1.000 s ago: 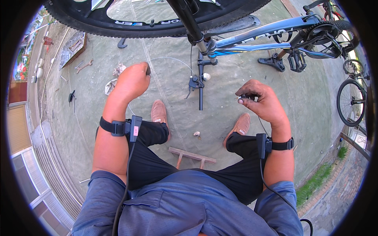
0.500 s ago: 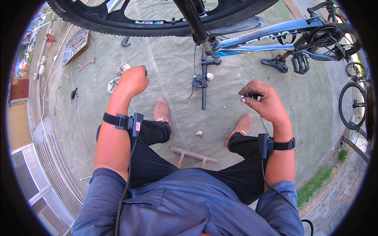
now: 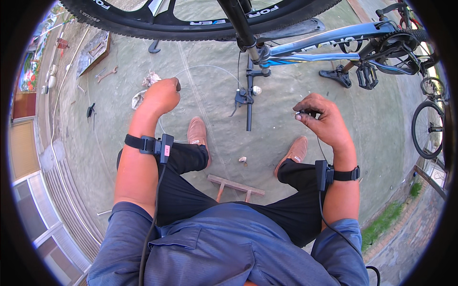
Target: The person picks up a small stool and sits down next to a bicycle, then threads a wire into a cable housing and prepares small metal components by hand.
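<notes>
Fingers of our right hand (image 3: 322, 119) pinch a small dark cable end (image 3: 301, 113); our left hand (image 3: 162, 95) is fisted around thin wire (image 3: 210, 67).

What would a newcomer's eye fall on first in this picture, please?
The blue bicycle lying across the top, its black tyre arching over the scene. Below it, the right hand pinches a small dark part, while the left hand is closed on a thin cable curving over the concrete.
</notes>
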`<state>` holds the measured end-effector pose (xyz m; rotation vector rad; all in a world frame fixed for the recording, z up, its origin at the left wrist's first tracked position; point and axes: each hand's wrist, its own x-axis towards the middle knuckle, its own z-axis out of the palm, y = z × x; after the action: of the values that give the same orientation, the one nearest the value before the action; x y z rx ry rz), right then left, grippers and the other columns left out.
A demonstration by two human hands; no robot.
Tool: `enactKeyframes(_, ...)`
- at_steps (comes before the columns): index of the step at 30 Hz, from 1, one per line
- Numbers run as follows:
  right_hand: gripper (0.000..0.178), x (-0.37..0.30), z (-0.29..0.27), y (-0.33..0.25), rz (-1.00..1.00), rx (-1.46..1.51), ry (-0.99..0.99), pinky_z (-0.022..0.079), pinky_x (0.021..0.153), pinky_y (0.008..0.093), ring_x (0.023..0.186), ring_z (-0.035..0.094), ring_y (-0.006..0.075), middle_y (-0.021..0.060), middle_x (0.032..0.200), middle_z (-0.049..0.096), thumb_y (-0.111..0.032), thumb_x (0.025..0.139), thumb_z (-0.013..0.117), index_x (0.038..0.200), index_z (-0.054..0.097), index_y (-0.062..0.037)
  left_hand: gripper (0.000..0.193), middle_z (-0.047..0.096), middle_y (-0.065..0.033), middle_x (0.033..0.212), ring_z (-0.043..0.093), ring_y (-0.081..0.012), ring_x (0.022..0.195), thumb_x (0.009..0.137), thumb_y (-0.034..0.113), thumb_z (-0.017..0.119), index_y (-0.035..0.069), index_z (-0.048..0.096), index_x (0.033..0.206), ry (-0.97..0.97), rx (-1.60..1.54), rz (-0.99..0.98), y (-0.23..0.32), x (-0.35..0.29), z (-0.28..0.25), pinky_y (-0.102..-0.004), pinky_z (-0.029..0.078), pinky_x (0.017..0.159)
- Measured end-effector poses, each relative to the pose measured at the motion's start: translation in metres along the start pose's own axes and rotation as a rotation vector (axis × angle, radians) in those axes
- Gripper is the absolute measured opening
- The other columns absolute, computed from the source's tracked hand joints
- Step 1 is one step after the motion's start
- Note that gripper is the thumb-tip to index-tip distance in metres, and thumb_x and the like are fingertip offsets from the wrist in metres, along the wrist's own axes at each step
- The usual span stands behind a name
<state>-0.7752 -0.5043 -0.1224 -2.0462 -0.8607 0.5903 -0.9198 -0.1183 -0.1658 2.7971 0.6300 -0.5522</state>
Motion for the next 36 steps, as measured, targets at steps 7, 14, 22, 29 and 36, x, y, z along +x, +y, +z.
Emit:
enactKeyframes(7,0.022,0.002,0.0,-0.005,0.084,-0.021,0.003,0.052,0.074,0.0311,0.082,0.063,0.0188,0.0071,0.092,0.065,-0.002,0.08,0.076,0.102,0.073,-0.0028,0.022,0.07,-0.023,0.094,0.066,-0.0413,0.093,0.082,0.008,0.057,0.001,0.067,0.101,0.016,-0.07,0.131,0.008,0.0,0.016,-0.0477,0.052,0.082)
enactKeyframes(14,0.024,0.002,0.002,0.0,0.135,-0.03,0.041,0.052,0.076,0.0306,0.082,0.063,0.0173,0.007,0.094,0.068,-0.006,0.08,0.078,0.104,0.072,-0.0021,0.024,0.07,-0.0227,0.094,0.066,-0.0414,0.093,0.081,0.006,0.056,0.002,0.068,0.102,-0.035,-0.066,0.204,0.023,0.0,0.026,-0.048,0.052,0.081)
enactKeyframes(22,0.022,0.003,0.006,-0.004,0.119,-0.033,0.033,0.053,0.071,0.0303,0.075,0.064,0.0165,0.007,0.093,0.07,-0.008,0.079,0.08,0.1,0.073,-0.0029,0.026,0.069,-0.0195,0.104,0.066,-0.0384,0.098,0.081,0.004,0.057,0.004,0.067,0.105,-0.176,-0.021,0.29,0.054,-0.008,0.042,-0.0476,0.052,0.083)
enactKeyframes(29,0.02,0.003,0.024,-0.001,-0.024,0.019,-0.011,0.049,0.065,0.0278,0.075,0.061,0.0134,0.0047,0.087,0.066,-0.006,0.078,0.082,0.095,0.07,-0.0021,0.025,0.066,-0.0159,0.108,0.065,-0.0354,0.101,0.084,0.01,0.066,0.002,0.064,0.108,-0.01,-0.305,0.61,0.096,-0.022,0.047,-0.043,0.052,0.087)
enactKeyframes(36,0.023,-0.002,0.052,-0.004,-0.126,0.138,-0.065,0.05,0.068,0.0284,0.078,0.061,0.0136,0.0035,0.084,0.061,-0.004,0.076,0.084,0.093,0.068,-0.0031,0.03,0.07,-0.0129,0.09,0.069,-0.0212,0.087,0.092,0.023,0.071,-0.002,0.06,0.105,-0.393,-1.067,0.471,0.147,-0.061,0.051,-0.0339,0.054,0.079)
